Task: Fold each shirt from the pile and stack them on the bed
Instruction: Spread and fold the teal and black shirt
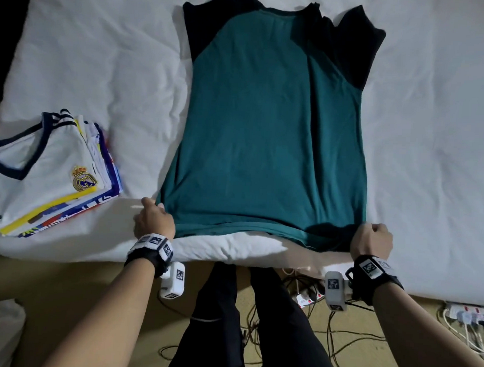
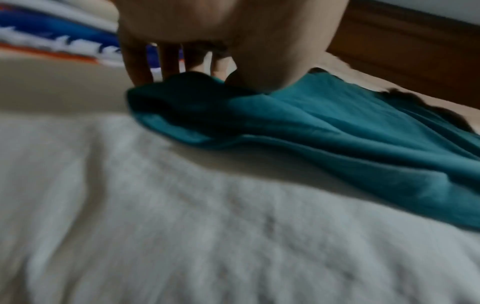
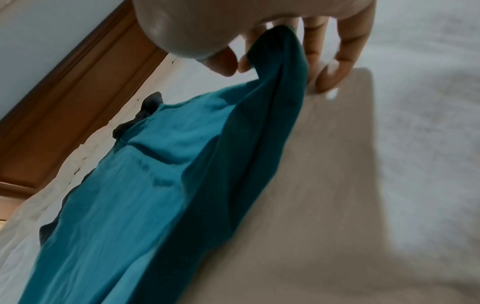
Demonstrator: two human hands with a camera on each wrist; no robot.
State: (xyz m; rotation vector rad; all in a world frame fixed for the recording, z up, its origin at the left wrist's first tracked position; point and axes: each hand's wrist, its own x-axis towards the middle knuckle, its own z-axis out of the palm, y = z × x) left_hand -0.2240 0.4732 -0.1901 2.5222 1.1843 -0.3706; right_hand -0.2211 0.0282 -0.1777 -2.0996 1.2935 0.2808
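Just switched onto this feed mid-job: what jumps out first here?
A teal shirt with black sleeves lies spread flat in the middle of the white bed, collar at the far end. The left hand and right hand each hold a bottom corner of its hem at the near edge. A stack of folded shirts, a white one with a crest on top, sits to the left.

White bed point(image 1: 431, 136) carries a spread teal shirt point(image 1: 268, 134) and folded shirt stack point(image 1: 50, 175)

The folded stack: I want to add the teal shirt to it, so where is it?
In the head view the folded stack sits on the bed, left of the teal shirt.
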